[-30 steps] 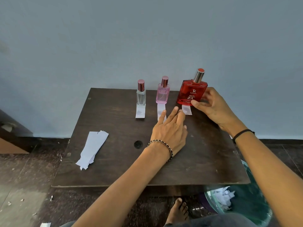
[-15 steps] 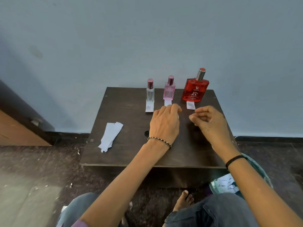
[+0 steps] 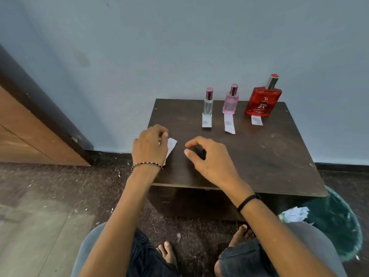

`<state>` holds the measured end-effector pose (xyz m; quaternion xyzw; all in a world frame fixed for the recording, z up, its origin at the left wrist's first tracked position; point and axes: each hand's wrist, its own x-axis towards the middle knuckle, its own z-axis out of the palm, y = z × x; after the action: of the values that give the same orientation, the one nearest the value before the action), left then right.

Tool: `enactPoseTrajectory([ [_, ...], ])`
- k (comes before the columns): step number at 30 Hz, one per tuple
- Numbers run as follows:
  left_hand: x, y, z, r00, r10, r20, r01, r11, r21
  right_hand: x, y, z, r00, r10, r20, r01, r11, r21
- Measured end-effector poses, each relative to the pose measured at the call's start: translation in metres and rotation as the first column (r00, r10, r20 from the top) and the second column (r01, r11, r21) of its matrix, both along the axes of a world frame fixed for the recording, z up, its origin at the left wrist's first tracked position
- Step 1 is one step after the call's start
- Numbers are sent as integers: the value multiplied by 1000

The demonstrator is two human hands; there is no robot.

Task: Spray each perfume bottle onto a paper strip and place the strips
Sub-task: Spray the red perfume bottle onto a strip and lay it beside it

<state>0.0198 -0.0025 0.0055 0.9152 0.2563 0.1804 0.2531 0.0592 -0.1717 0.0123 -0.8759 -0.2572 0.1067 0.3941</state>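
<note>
Left hand (image 3: 150,145) curled over paper stack (image 3: 171,146), mid-frame; grip unclear. Right hand (image 3: 209,158) empty, fingers loosely apart above worktop (image 3: 259,156). Three bottles upper right, strips before each.

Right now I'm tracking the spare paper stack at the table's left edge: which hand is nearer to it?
Left. The left hand lies over the stack; the right hand hovers apart, to its right.
</note>
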Motion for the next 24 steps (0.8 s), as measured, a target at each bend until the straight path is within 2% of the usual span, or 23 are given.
enactPoseTrajectory([
  [3,-10,17,-1,995,68,-69,-72,996,-60,-12,18,-7,997,68,24,-65,991,-116],
  [8,-17,26,-1,990,105,-98,-120,979,-167,-28,35,-11,987,158,32,-143,951,-274],
  [13,-16,28,0,989,115,-90,-132,968,-215,-33,49,-16,974,211,87,-179,942,-283],
  [18,-17,34,0,988,120,-96,-142,951,-273,-36,49,-15,984,158,76,-132,953,-272],
  [24,-13,34,-6,989,103,-105,-127,957,-260,-43,59,-26,969,172,179,-111,946,-305],
])
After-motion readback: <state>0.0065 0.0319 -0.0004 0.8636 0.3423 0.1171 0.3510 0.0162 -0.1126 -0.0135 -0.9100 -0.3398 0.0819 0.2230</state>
